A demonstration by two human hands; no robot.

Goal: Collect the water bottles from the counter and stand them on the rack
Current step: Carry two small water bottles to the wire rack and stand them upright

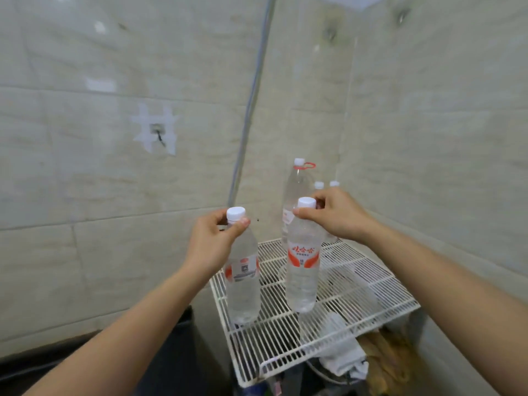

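Pinching each full, heavy-looking water bottle just under its cap, the left hand [213, 241] lowers the left bottle [243, 281] and the right hand [334, 214] the right bottle [302, 270] onto the wire rack [357, 304], where thin slick walls suit a neck grip.

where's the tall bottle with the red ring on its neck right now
In the head view the tall bottle stands at the back of the white wire rack, near the wall corner, just behind the smaller bottle in the right hand.

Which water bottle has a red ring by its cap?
The tall bottle at the back of the wire rack. A red loop hangs at its neck. The two bottles in the hands and the small ones behind have plain white caps only.
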